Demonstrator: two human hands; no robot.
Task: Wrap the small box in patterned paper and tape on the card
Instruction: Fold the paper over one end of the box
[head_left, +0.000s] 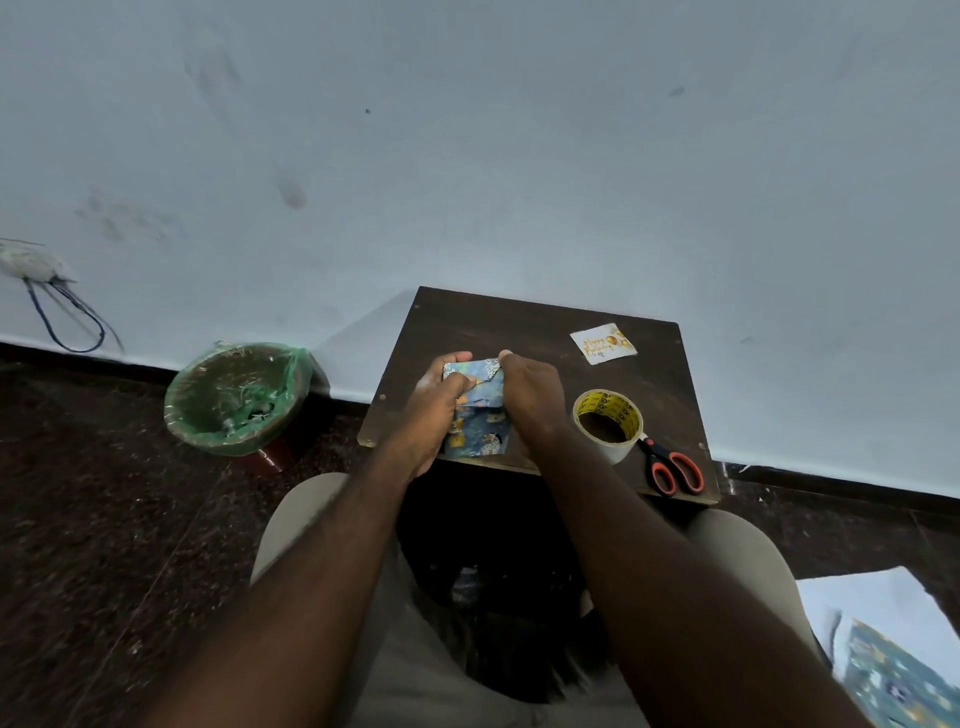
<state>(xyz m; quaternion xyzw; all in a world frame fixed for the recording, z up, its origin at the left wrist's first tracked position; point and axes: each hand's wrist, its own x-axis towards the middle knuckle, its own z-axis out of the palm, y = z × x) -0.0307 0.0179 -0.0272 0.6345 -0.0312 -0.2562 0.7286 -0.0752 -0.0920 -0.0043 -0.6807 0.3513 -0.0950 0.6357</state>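
Note:
A small box wrapped in blue patterned paper (480, 415) stands on a small dark wooden table (545, 322), near its front left. My left hand (436, 405) grips the box's left side, thumb pressing the folded paper on top. My right hand (530, 395) holds its right side, fingers curled over the upper fold. A white birthday card (602, 343) lies flat at the table's back right. A roll of clear tape with a yellow core (608, 421) stands just right of my right hand.
Orange-handled scissors (672, 467) lie at the table's front right edge. A bin lined with a green bag (236, 397) stands on the floor to the left. More patterned paper (893, 680) lies on the floor at the lower right. The wall is close behind the table.

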